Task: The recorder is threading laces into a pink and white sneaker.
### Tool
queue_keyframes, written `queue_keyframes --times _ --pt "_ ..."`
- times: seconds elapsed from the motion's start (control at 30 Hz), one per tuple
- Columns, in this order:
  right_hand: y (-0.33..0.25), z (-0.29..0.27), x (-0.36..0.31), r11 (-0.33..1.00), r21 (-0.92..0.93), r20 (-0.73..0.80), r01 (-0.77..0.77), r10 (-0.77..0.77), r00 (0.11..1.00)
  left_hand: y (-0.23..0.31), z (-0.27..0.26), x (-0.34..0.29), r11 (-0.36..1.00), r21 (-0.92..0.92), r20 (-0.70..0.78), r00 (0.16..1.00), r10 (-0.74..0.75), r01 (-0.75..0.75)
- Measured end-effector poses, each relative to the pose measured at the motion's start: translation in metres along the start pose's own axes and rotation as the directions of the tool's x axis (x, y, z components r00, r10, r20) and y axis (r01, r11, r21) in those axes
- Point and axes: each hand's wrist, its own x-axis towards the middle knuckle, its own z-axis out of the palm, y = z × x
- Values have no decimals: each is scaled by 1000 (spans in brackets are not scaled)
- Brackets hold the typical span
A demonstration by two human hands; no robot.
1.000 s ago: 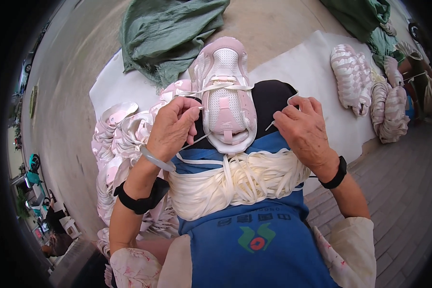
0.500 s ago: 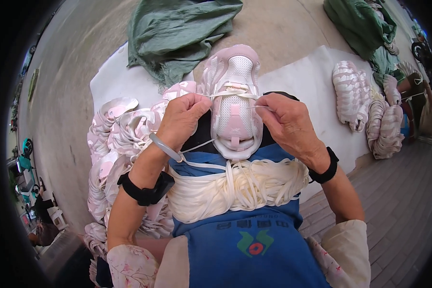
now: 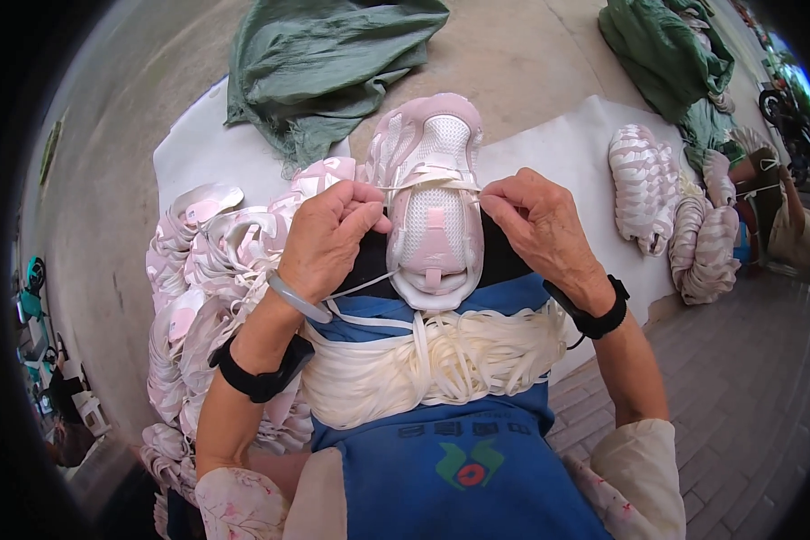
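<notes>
A pink and white sneaker upper (image 3: 436, 243) lies across my lap, its tongue pointing toward me. A pale shoelace (image 3: 430, 181) runs across it from side to side. My left hand (image 3: 333, 236) is closed, pinching one end of the lace by the upper's left edge. Opposite it, my right hand (image 3: 538, 225) pinches the other end between thumb and fingers. The lace looks taut between them. Across my waist, on a blue apron (image 3: 459, 486), hangs a thick bundle of cream laces (image 3: 423, 369). Another strand slants up from the bundle toward the upper's left side.
A heap of pink and white shoe uppers (image 3: 198, 306) lies at my left. Stacked uppers (image 3: 641, 193) sit on a white sheet (image 3: 558, 144) to the right. Green sacks (image 3: 324, 72) lie ahead and at the far right, where another person's arm (image 3: 794, 202) shows.
Both hands have stayed at the lace, with my right fingertips now closer to the upper's edge. The whole view has shifted slightly.
</notes>
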Motion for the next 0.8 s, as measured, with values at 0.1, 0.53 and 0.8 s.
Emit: queue_keyframes --times 0.1,0.53,0.8 --pt "12 11 0 998 8 -128 59 -57 990 7 2 0 996 34 -15 997 -78 79" --pt "17 18 1 995 98 -89 2 6 996 7 15 18 981 -174 -104 989 -102 83" --pt "19 19 11 999 53 -43 13 -10 999 9 19 26 995 -94 -190 981 -44 27"
